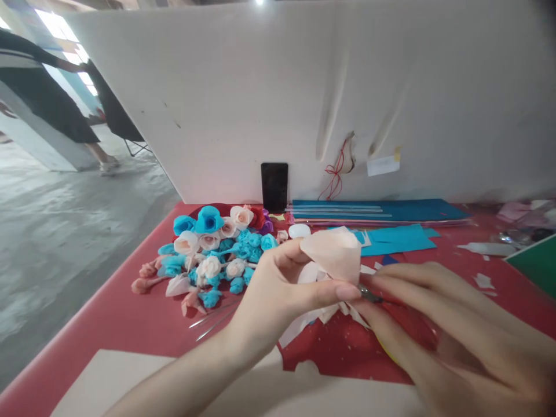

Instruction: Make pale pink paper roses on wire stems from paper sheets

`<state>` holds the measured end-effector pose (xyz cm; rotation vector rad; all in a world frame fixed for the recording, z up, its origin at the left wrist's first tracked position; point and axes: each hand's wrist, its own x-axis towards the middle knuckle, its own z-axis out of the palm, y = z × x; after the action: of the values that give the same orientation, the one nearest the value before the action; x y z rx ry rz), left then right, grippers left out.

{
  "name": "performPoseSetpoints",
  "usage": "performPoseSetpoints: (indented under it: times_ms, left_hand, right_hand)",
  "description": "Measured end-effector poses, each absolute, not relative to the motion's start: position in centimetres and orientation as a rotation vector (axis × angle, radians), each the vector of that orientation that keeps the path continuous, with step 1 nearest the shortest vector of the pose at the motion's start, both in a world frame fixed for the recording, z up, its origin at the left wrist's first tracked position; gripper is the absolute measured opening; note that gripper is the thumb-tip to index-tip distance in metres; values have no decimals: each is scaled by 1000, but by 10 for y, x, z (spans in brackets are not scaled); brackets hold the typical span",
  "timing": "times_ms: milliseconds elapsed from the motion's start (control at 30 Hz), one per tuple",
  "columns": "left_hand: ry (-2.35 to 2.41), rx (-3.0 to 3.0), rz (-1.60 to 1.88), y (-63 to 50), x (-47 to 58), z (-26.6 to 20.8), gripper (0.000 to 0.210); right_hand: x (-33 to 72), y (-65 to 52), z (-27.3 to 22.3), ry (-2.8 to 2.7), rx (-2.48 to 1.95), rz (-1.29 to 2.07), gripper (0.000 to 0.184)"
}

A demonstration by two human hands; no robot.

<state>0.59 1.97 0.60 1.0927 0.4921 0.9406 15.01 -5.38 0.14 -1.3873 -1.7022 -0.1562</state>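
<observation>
A pale peach piece of crepe paper (336, 252), curled like a petal, is pinched between the thumb and fingers of my left hand (278, 289). My right hand (438, 324) is closed around what look like scissors (369, 294). Their metal part touches or nearly touches the lower right edge of the paper, by my left thumb tip. The handle is mostly hidden by my fingers, with a bit of yellow showing below. Cut paper scraps (332, 313) lie under my hands.
Blue, white and pink paper flowers (212, 255) are heaped to the left on the red table (143, 324). Metal wires (212, 324) lie before them. A phone (275, 186) leans on the white board (243, 87). Blue paper sheets (397, 240) lie behind my hands. A person (43, 98) stands far left.
</observation>
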Motion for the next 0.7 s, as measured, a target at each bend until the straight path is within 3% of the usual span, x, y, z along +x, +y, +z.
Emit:
performPoseSetpoints:
  times_ms: [700]
  left_hand:
    - [453, 999, 892, 19, 7, 0, 11]
  right_hand:
    - [151, -47, 1, -1530, -1298, 250, 12]
